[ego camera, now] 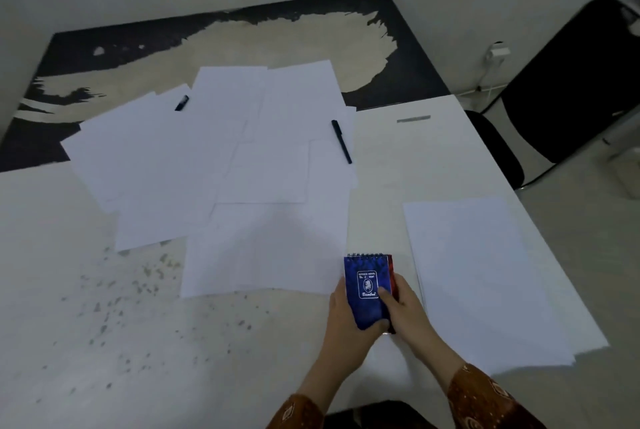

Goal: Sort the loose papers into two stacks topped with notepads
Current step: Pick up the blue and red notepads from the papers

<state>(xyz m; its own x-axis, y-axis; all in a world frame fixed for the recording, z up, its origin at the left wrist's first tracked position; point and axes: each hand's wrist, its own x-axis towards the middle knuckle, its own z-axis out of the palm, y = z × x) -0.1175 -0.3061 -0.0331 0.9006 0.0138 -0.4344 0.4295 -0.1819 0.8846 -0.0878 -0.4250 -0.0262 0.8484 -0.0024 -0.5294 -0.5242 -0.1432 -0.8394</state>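
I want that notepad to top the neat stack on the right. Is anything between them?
Nothing visible. Both hands, left hand and right hand, hold the blue notepad just left of the paper stack, whose top is bare; only bare table lies between.

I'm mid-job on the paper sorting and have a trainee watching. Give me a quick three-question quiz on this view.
1. True or false: the neat stack of papers lies to the person's right of the scattered loose sheets.
2. Which thing do both hands hold? A) the blue spiral notepad B) the black pen C) a single sheet
3. Fill in: the black pen lies on the ____ edge of the scattered sheets, as the person sees them.

Key
1. True.
2. A: the left hand and right hand grip it together; a red edge shows behind it, perhaps a second notepad.
3. Right.
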